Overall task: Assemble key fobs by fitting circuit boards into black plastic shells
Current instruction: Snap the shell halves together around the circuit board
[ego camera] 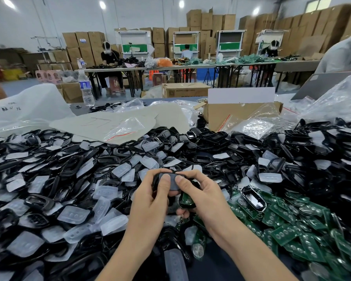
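Scanning from the biggest mass down, I see the heap of black shells (89, 159) and clear button pads covering the table, then the green circuit boards (288, 230) piled at my right. Above them my left hand (148, 203) and right hand (207, 197) both clasp one shell (171, 180), thumbs pressing its grey pad. A green board (187, 199) sits tucked under my right fingers. I judge I'm mid-fit; next I need that board aligned and pressed evenly.
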Tool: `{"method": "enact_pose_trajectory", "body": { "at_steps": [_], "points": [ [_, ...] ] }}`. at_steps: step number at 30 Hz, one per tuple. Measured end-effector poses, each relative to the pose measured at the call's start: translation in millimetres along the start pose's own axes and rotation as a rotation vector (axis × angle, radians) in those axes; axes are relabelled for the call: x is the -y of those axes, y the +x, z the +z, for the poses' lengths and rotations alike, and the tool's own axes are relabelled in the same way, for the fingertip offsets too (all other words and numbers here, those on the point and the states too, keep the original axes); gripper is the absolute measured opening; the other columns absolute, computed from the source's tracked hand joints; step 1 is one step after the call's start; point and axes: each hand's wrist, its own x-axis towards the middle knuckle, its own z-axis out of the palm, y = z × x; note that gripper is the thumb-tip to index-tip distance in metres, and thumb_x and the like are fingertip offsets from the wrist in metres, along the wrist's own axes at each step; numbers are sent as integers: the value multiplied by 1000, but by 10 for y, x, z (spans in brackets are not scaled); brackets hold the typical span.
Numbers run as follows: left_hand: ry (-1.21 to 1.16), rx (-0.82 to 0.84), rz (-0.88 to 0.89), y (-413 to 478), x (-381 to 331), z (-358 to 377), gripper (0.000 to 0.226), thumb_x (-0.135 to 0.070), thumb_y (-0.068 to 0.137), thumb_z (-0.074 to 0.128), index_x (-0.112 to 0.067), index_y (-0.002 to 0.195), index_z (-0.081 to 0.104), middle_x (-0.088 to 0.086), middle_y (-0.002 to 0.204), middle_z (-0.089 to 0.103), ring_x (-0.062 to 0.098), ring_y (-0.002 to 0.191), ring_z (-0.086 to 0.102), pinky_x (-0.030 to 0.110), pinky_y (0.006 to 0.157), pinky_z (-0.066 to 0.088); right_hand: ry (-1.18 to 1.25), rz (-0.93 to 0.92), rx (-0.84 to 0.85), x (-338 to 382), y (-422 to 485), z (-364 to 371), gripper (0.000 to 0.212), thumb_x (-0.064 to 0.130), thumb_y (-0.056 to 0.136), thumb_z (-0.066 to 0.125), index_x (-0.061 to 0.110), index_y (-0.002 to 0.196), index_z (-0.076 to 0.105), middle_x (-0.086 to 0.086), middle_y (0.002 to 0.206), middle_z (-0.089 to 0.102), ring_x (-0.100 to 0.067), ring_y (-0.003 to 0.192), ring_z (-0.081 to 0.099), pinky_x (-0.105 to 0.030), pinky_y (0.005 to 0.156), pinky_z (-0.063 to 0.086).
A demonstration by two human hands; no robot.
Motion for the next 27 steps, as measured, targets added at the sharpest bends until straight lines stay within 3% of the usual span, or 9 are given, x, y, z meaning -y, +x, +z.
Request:
{"method": "enact_pose_trajectory", "body": {
  "at_steps": [3, 10, 14, 22, 27],
  "points": [
    [-12, -6, -4, 3, -7, 1, 23, -30, 103, 48, -40, 94, 66, -1, 70, 67, 1, 57, 55, 15, 51, 45, 11, -6, 5, 4, -2, -2, 7, 29, 95, 70, 23, 98, 71, -11, 84, 75, -21, 52, 64, -25, 45, 47],
    [-26, 22, -5, 10, 11, -27, 22, -35, 103, 46, -35, 100, 67, -11, 62, 59, 3, 57, 52, 19, 53, 45, 54, 9, 19, 24, 1, 1, 4, 25, 95, 69, 23, 94, 73, -12, 82, 74, -20, 47, 63, -23, 43, 45],
    [-59, 37, -17, 13, 7, -43, 25, -33, 104, 45, -37, 101, 70, 3, 68, 62, 10, 60, 51, 25, 54, 47, 49, 14, 10, 26, -2, 0, 6, 25, 96, 68, 23, 93, 72, -11, 82, 75, -20, 48, 63, -23, 43, 46],
    [-27, 30, 3, 9, -8, -35, 27, -20, 103, 53, -41, 97, 68, -1, 80, 73, 2, 57, 58, 19, 54, 49, 33, 6, 4, 20, -9, 8, 5, 28, 95, 70, 25, 91, 72, -9, 84, 76, -20, 52, 64, -24, 46, 48],
    [-70, -53, -33, 9, 15, 2, 19, -23, 101, 56, -33, 100, 70, -2, 76, 71, 7, 56, 57, 31, 55, 55, 34, 4, 8, 15, -5, 27, 10, 34, 93, 72, 24, 95, 71, -10, 87, 77, -21, 55, 67, -22, 47, 49]
  ]
}}
